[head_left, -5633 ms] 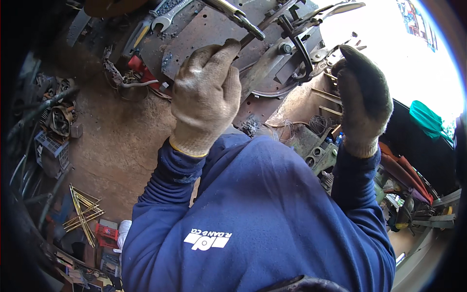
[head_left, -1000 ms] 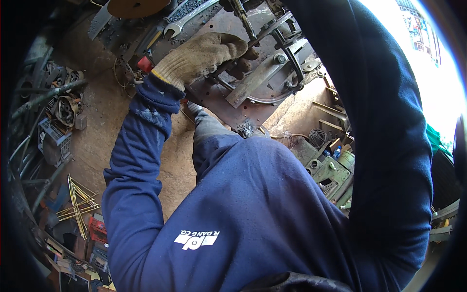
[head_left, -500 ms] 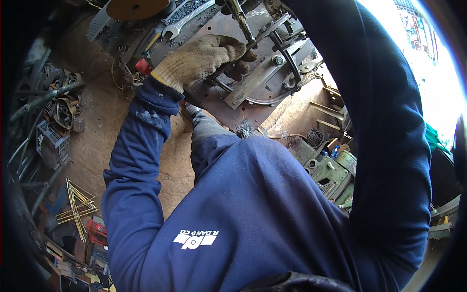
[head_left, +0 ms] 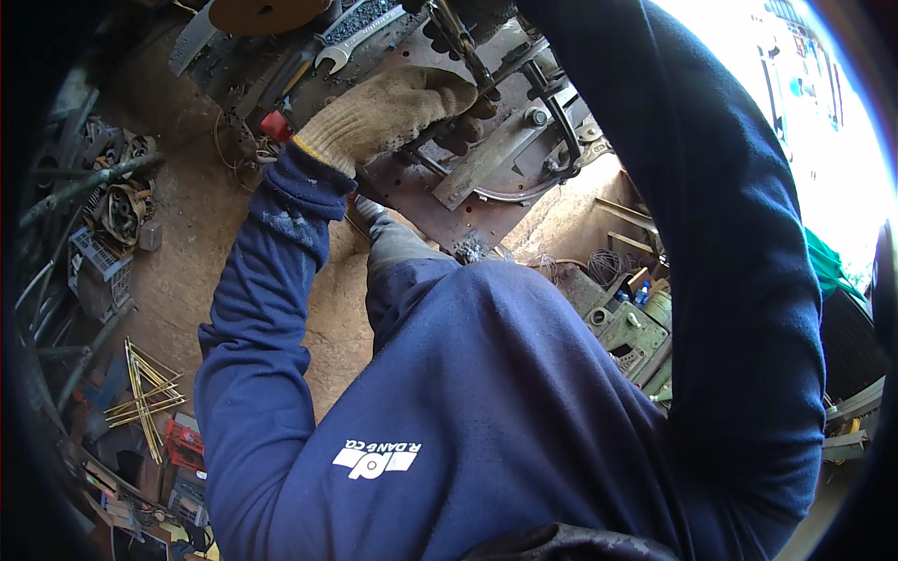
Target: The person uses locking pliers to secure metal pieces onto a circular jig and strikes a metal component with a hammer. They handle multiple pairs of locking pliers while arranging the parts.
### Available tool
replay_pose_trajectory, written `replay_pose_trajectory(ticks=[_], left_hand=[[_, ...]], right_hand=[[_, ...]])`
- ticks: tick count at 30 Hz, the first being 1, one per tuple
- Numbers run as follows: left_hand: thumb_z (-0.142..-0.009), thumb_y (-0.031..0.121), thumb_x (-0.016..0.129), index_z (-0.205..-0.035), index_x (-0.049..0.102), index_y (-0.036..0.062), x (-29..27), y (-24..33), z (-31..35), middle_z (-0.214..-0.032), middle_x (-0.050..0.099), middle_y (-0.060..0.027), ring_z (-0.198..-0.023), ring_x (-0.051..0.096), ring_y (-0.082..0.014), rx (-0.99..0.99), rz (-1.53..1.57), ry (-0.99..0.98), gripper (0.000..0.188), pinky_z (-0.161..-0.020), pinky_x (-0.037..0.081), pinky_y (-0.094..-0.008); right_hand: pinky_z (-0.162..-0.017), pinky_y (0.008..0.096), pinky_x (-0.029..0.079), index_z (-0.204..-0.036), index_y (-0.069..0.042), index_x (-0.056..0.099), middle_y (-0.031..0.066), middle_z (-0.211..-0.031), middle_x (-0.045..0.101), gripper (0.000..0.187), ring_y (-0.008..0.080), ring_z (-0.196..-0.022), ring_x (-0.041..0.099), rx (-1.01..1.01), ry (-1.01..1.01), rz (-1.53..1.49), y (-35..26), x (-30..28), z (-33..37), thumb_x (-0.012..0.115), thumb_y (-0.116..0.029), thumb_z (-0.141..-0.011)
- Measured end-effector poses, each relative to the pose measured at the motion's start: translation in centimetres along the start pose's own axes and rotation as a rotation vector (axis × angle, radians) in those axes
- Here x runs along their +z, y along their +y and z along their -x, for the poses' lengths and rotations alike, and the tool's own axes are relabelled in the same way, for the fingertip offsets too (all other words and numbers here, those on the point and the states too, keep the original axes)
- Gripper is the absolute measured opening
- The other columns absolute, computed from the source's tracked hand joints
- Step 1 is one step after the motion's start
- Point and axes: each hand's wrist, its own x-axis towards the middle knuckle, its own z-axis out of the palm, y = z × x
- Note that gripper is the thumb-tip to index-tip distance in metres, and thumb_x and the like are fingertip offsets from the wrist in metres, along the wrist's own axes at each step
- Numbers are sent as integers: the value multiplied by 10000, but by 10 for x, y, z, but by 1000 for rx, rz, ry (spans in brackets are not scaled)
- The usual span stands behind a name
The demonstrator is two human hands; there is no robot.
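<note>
Shifted slightly lower in view since half a second ago: left hand [head_left: 393, 112] in a knitted beige work glove, otherwise unchanged. Curled around dark metal parts on the rusty brown steel plate [head_left: 440, 201], exact grip hidden by the glove. Just right of the left hand: flat grey steel bar [head_left: 491, 154] with a bolt, crossed by a dark curved rod [head_left: 559, 117]. Above the left hand: silver open-ended spanner [head_left: 360, 39]. Right hand out of view past the top edge, only the blue sleeve [head_left: 739, 243] showing; state not determinable.
</note>
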Motion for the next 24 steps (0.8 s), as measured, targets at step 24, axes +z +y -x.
replay_pose_trajectory(ticks=[24], left_hand=[[-1041, 313, 576, -1244, 670, -40, 22, 5, 10, -1056, 766, -116, -991, 718, -183, 160, -302, 174, 418, -944, 538, -322]], right_hand=[[-609, 389, 534, -1006, -44, 704, 104, -734, 699, 265, 237, -697, 704, -248, 185, 313, 24, 19, 14, 790, -152, -779]])
